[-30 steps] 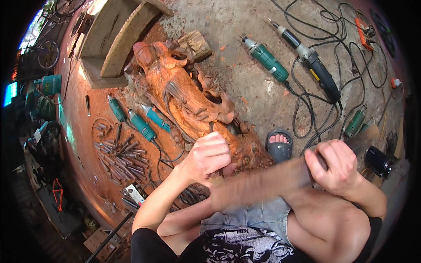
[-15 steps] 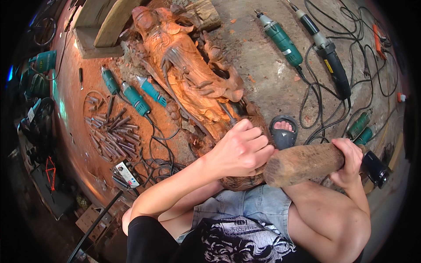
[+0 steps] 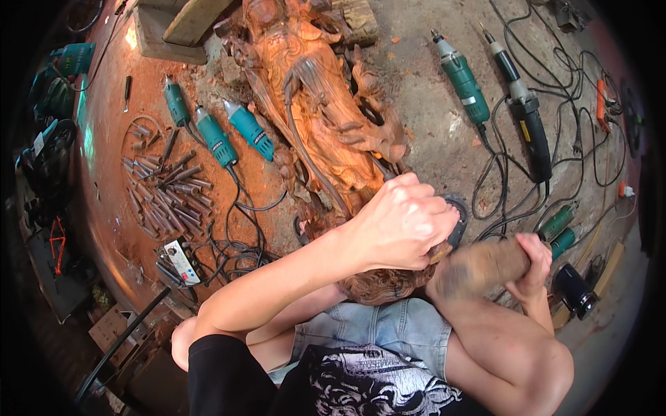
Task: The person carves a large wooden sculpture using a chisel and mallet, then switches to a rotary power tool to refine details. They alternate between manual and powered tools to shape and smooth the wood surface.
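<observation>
A carved wooden statue [image 3: 316, 104] in orange-brown wood lies on the floor, stretching away from me. My left hand [image 3: 409, 222] is closed round a carving chisel [image 3: 381, 166]; its metal shank points at the lower part of the carving, and the tip is hard to make out. The butt of its handle shows beneath the fist. My right hand [image 3: 533, 263] grips a thick round wooden mallet [image 3: 482, 269], blurred by motion, whose broad end is close to the chisel handle. Wavy carved wood [image 3: 385, 286] lies between my legs, under the left hand.
Left of the statue lie a heap of chisels [image 3: 170, 194], several teal power tools [image 3: 215, 139] and a power strip [image 3: 182, 260]. Rightward are a green die grinder [image 3: 461, 80], a black-and-grey rotary tool [image 3: 528, 128], tangled cords and a dark cylinder [image 3: 576, 290]. Wooden blocks [image 3: 170, 35] stand far left.
The mallet has swung a little left and now blurs. My left hand keeps its hold on the chisel, its fist turned slightly. The whole view has shifted a little.
</observation>
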A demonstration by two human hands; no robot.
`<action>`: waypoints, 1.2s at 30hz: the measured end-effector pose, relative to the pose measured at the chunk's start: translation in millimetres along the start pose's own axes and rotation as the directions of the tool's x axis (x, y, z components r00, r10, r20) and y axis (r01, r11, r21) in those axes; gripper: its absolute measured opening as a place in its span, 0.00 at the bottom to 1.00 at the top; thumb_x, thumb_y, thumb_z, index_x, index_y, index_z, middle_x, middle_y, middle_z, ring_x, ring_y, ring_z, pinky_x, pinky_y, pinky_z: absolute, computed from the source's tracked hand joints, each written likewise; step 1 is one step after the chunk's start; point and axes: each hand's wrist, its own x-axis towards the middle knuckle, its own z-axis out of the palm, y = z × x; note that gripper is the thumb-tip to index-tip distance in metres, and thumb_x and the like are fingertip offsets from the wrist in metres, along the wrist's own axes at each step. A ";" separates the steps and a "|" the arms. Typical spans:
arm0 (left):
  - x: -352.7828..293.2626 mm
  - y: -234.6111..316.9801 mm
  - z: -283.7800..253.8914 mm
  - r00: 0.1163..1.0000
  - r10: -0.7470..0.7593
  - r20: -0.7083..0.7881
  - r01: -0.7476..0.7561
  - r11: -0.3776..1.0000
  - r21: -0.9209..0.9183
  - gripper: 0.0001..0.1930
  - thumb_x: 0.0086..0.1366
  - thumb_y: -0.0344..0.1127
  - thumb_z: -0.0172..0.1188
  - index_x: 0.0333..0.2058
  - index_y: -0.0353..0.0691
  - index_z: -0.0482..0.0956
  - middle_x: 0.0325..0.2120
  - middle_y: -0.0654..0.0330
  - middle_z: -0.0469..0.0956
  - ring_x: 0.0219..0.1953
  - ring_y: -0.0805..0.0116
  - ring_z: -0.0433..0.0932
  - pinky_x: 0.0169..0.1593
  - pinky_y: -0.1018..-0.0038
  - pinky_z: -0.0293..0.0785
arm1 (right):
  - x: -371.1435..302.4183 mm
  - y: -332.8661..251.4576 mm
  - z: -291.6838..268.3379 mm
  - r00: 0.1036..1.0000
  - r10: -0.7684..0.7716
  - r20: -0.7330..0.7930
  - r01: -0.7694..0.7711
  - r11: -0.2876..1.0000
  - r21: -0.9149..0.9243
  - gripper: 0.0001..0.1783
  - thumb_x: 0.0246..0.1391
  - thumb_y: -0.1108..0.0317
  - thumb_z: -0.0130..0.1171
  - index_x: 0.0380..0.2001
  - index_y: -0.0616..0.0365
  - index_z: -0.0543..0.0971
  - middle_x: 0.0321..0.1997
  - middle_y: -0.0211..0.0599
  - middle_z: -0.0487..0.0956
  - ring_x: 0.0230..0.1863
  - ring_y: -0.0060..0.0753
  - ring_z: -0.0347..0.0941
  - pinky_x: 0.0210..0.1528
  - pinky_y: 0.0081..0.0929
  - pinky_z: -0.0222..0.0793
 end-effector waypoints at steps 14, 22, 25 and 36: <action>-8.0 -7.9 -4.2 0.986 0.169 -0.004 -0.169 0.985 -0.039 0.12 0.43 0.42 0.68 0.24 0.45 0.76 0.18 0.66 0.63 0.22 0.65 0.69 0.29 0.67 0.64 | -0.7 8.2 2.7 0.993 -0.084 -0.077 0.079 0.994 -0.074 0.33 0.43 0.68 0.77 0.52 0.62 0.73 0.35 0.47 0.80 0.29 0.47 0.79 0.30 0.38 0.75; -17.3 22.8 33.3 0.984 0.177 -0.035 -0.174 0.983 0.065 0.15 0.55 0.35 0.71 0.18 0.47 0.71 0.17 0.69 0.60 0.22 0.70 0.66 0.30 0.69 0.62 | -12.4 2.6 -2.2 0.996 -0.007 -0.093 0.013 0.998 0.063 0.32 0.45 0.62 0.77 0.49 0.64 0.73 0.31 0.46 0.80 0.27 0.45 0.79 0.30 0.36 0.74; -12.9 11.2 23.7 0.991 0.120 -0.052 -0.118 0.992 0.037 0.17 0.58 0.37 0.73 0.20 0.46 0.71 0.17 0.69 0.63 0.22 0.68 0.69 0.31 0.68 0.63 | -10.4 2.9 -1.2 0.997 -0.011 -0.076 0.015 0.998 0.057 0.32 0.44 0.62 0.78 0.49 0.64 0.73 0.32 0.46 0.80 0.28 0.46 0.80 0.30 0.36 0.74; 13.6 7.0 14.2 0.998 -0.070 -0.003 0.070 0.997 0.025 0.11 0.42 0.33 0.69 0.23 0.48 0.74 0.19 0.65 0.68 0.26 0.63 0.74 0.32 0.66 0.67 | -21.5 31.3 20.3 0.985 -0.071 -0.157 0.092 0.987 0.134 0.30 0.47 0.69 0.76 0.50 0.62 0.72 0.33 0.46 0.80 0.29 0.47 0.79 0.32 0.41 0.75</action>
